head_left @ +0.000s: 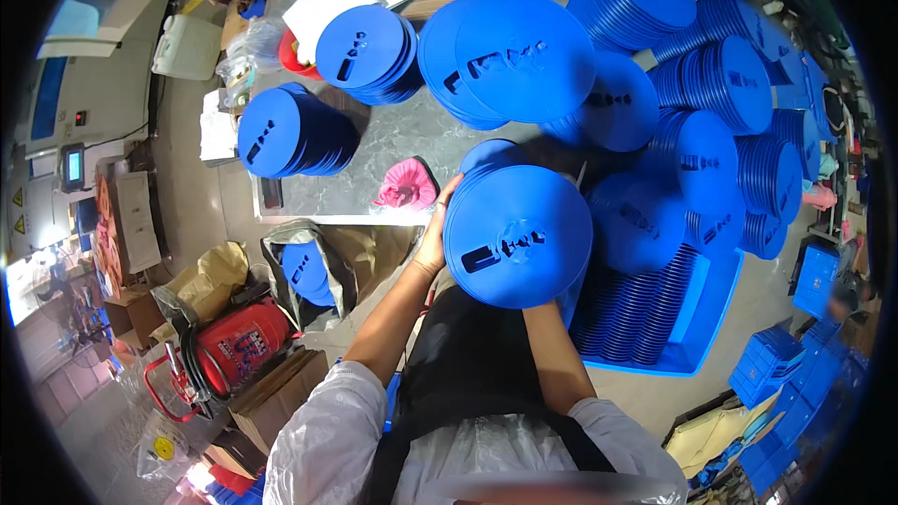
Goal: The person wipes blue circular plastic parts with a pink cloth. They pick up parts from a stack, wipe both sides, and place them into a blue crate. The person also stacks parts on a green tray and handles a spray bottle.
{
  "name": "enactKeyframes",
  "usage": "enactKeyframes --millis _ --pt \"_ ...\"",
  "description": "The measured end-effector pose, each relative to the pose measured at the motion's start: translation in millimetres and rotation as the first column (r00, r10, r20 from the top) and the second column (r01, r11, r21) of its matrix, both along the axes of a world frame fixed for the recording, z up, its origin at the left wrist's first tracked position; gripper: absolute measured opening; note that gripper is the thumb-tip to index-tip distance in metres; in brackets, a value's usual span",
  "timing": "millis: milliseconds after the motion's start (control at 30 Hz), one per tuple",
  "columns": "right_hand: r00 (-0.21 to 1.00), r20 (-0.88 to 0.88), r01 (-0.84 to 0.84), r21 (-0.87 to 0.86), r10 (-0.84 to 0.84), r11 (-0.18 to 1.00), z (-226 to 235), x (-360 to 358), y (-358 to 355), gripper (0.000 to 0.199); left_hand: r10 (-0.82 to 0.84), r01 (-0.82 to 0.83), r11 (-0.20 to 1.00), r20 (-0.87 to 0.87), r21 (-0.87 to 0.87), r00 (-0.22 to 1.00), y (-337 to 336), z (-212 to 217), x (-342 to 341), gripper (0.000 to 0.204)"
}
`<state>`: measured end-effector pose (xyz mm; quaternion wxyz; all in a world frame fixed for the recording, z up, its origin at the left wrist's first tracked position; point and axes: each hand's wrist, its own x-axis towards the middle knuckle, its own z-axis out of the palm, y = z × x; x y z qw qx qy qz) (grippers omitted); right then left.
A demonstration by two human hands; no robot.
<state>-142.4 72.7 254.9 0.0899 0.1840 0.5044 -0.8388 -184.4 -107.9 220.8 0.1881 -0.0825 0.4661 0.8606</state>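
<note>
I hold a round blue plastic reel [517,236] flat in front of my chest, its slotted face up. My left hand [436,229] grips its left rim, fingers curled over the edge. My right hand is hidden under the reel; only the right forearm [552,351] shows, running up beneath it. More blue reels lie just behind and to the right of the held one, and a pink glove [408,187] lies on the grey table [412,136] just left of my left hand.
Stacks of blue reels [360,51] cover the table; more stand on edge in a blue crate [655,318] at right. A bag with reels [304,271], a red fire extinguisher [238,341] and cardboard boxes sit on the floor at left. Small blue bins [776,360] are at lower right.
</note>
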Motion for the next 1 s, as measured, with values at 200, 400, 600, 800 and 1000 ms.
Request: enactKeyframes --millis 200,400,600,800,1000 --pt "0.987 0.139 0.081 -0.036 -0.075 0.996 -77 -15 -13 0.046 -0.119 0.028 0.914 -0.200 -0.406 0.972 -9 -65 -45 0.072" --pt "0.958 0.258 0.147 -0.057 -0.128 0.987 -122 -41 -19 0.047 -0.056 0.040 0.972 -0.065 -0.230 0.996 -12 -116 -62 0.074" --pt "0.917 0.358 0.215 -0.071 -0.176 0.974 -142 -66 -15 0.048 -0.023 0.027 0.978 0.020 -0.207 1.000 -17 -143 -51 0.059" --pt "0.879 0.417 0.287 -0.071 -0.232 0.955 -122 -51 -29 0.050 0.035 -0.150 0.952 0.391 0.268 0.920 -19 -146 -52 0.066" --pt "0.841 0.468 0.334 -0.052 -0.273 0.941 -74 -6 -22 0.051 0.083 -0.089 0.996 0.347 0.002 0.934 -19 -95 -65 0.076"
